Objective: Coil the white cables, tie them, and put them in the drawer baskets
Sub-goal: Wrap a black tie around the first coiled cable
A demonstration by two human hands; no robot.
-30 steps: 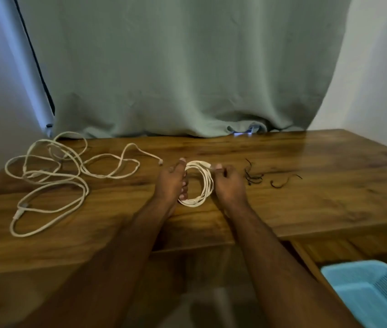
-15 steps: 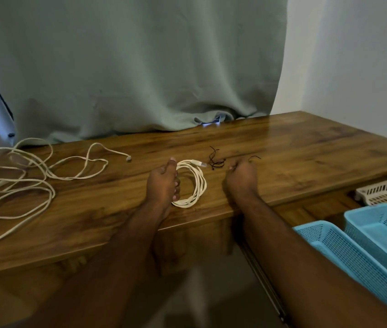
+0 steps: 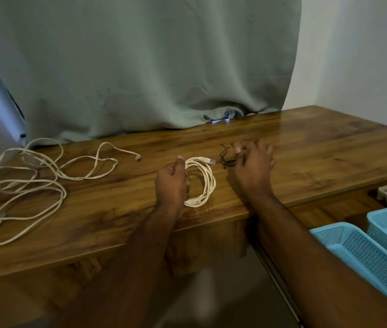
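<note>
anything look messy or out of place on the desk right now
Only the loose white cable at the desk's left stands out: it sprawls in tangled, uncoiled loops. The coiled cable under the left hand is neat but has no tie visible; the right hand reaches the black ties.

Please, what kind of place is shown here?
Probably a home room or small office. A wooden desk stands against a white wall, a green curtain hangs behind it, and plastic baskets sit in an open drawer.
</note>
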